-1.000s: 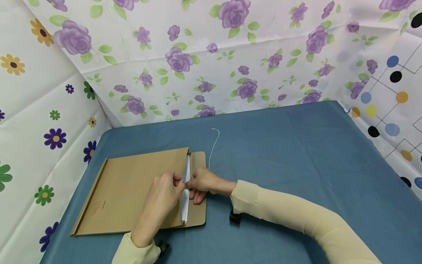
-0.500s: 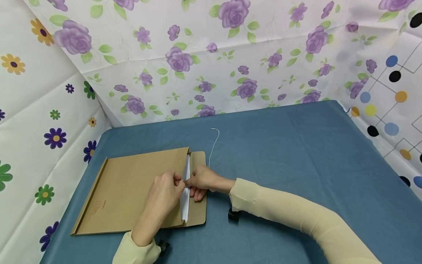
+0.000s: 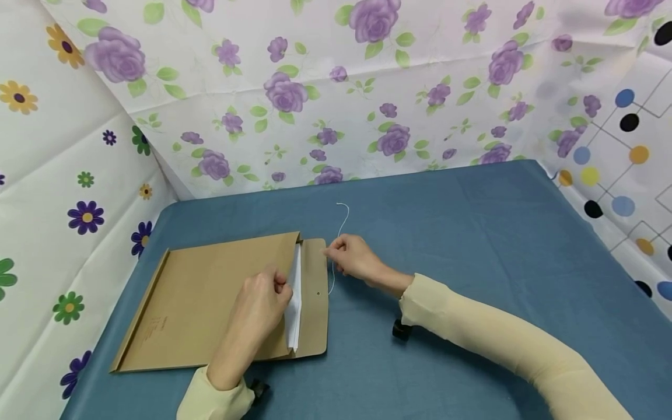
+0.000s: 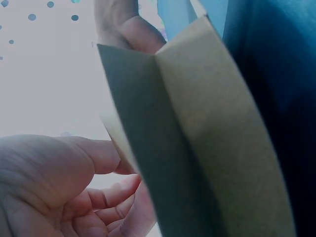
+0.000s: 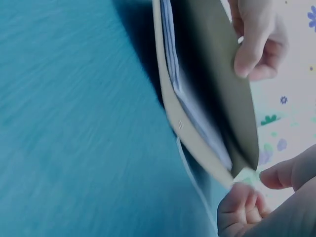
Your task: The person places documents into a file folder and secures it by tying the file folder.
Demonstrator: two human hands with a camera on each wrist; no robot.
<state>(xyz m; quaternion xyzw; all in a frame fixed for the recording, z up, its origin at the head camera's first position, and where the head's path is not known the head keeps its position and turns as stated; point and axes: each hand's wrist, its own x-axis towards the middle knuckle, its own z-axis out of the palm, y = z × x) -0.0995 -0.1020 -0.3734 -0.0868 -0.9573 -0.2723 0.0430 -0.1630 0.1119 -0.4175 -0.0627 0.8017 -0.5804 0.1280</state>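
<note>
A brown paper document envelope (image 3: pixel 210 303) lies on the left part of the table, its mouth facing right. White papers (image 3: pixel 296 291) show inside the mouth, and the flap (image 3: pixel 316 332) lies folded out beyond them. My left hand (image 3: pixel 259 300) pinches the edge of the upper panel (image 4: pixel 207 89), lifting it off the papers. Near the flap's far corner is my right hand (image 3: pixel 354 256), thumb and fingers apart with nothing between them in the right wrist view. A thin white string (image 5: pixel 190 173) runs from the flap's edge and passes under or behind this hand.
Blue cloth (image 3: pixel 472 251) covers the table. A white curtain with purple flowers (image 3: pixel 283 93) hangs along the back, with patterned sheets at both sides. Small black objects (image 3: pixel 402 330) sit at the wrists.
My right hand has left the envelope's mouth and moved right and away from me to the flap's far corner, uncovering the flap's small hole. The left hand keeps its hold.
</note>
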